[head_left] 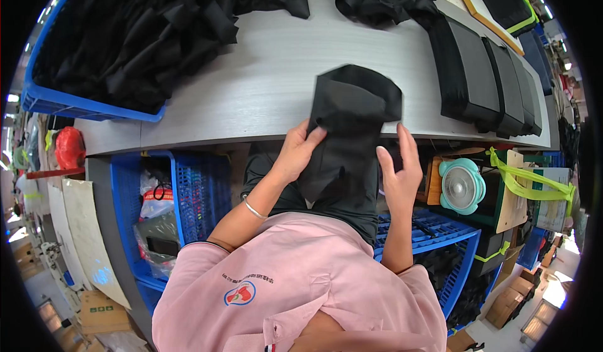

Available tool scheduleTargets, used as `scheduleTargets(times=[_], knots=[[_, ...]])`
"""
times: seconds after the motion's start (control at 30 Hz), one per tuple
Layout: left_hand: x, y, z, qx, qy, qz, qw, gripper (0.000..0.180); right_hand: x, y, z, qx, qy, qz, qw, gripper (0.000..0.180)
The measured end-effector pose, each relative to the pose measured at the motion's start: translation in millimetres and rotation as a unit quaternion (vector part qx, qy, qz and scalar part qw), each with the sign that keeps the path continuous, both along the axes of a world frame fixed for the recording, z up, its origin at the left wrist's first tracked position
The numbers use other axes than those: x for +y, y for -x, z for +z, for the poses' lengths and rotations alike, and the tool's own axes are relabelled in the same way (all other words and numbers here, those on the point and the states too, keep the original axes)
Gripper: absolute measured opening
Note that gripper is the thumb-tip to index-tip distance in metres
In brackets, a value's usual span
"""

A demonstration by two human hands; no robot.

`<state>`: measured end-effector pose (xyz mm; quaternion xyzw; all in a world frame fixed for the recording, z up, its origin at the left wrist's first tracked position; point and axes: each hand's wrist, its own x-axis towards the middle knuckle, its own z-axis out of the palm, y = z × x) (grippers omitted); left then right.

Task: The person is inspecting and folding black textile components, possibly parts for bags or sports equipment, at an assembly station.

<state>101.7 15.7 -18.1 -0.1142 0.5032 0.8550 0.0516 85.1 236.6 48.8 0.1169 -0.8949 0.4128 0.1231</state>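
Observation:
A black fabric piece point(347, 145), shaped like an open sleeve or pouch, hangs over the near table edge. Its upper end lies bent open on the tabletop, while its lower end drops over my lap, partly blurred. My left hand point(301, 150) pinches its left side, thumb on top. On the other side, my right hand point(402, 165) is raised just off the fabric, thumb and fingers apart, with nothing in it.
The grey table point(276, 69) carries a blue crate point(94, 108) heaped with black fabric pieces point(144, 32), loose black pieces point(377, 3) and stacked flat black pieces point(468, 69). Below are blue baskets point(204, 189) and a small teal fan point(463, 185).

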Motion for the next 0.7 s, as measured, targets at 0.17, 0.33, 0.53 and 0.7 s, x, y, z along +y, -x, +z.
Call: scheduleTargets(times=[0.17, 0.33, 0.53, 0.7], knots=[[-9, -16, -13, 0.013, -0.179, -0.054, 0.982, 0.034, 14, 9, -29, -0.414, 0.305, 0.089, 0.853, 0.033], [-11, -20, -10, -0.023, -0.169, -0.084, 0.982, 0.037, 1, -10, -54, -0.42, 0.615, 0.074, 0.663, 0.027], [0, -22, 4, -0.015, -0.046, -0.094, 0.994, 0.041, -6, -6, -47, -0.332, 0.408, 0.018, 0.85, 0.021], [4, -12, -5, -0.013, 0.17, -0.04, 0.985, 0.043, -12, -15, -40, -0.289, 0.315, 0.031, 0.904, 0.011]])
